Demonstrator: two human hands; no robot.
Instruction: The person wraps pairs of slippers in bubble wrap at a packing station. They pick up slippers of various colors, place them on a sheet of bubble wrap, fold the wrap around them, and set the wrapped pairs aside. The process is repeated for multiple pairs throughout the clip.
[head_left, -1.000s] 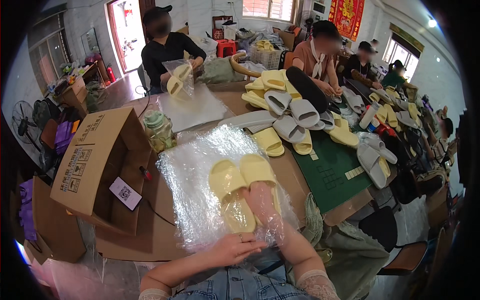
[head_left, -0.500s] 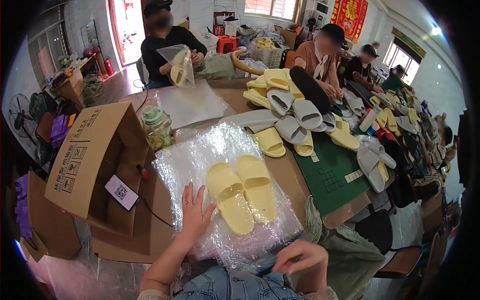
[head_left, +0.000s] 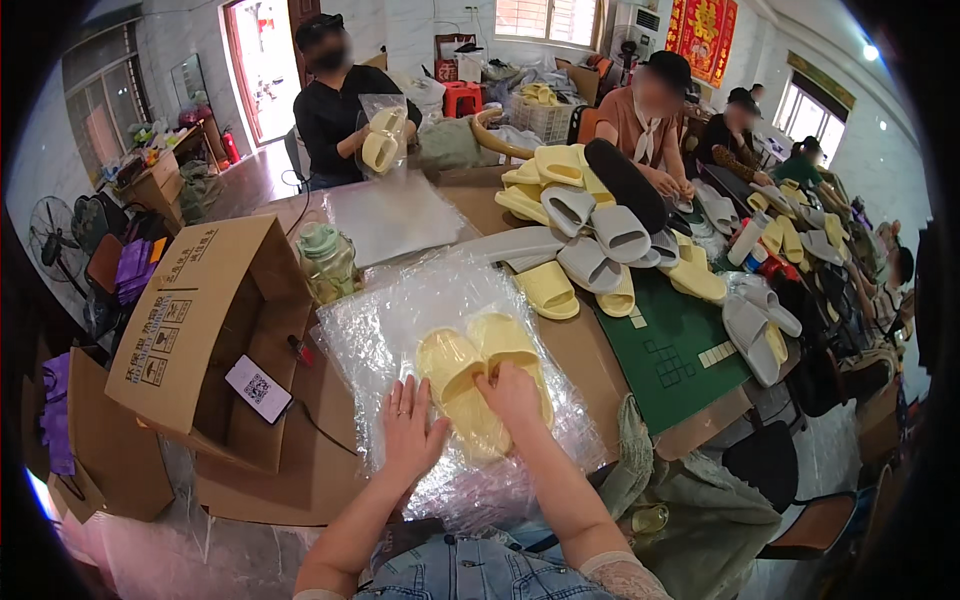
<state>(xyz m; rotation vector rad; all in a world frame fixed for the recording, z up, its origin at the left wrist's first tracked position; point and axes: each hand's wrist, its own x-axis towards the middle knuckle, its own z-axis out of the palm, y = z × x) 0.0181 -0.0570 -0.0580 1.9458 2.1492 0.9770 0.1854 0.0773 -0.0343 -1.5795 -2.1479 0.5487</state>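
Note:
A pair of pale yellow slide slippers (head_left: 458, 385) lies side by side on a stack of clear plastic bags (head_left: 375, 330), with shiny film showing over them. My left hand (head_left: 410, 435) rests flat and open on the plastic, its fingers spread beside the left slipper. My right hand (head_left: 510, 395) reaches over the pair, its curled fingers closed at the inner edges of the straps. The fingertips are partly hidden, so the exact grip is hard to see.
An open cardboard box (head_left: 195, 340) holding a phone (head_left: 258, 389) stands at left, near a green-lidded glass jar (head_left: 326, 258). Grey and yellow slippers (head_left: 590, 240) pile up beyond a green mat (head_left: 672, 350). Across the table, a person in black (head_left: 345, 115) holds bagged slippers; others work at right.
My right hand has moved up and forward from the table's near edge onto the slippers. My left hand stays flat beside them. The person in black has moved the bagged slippers slightly.

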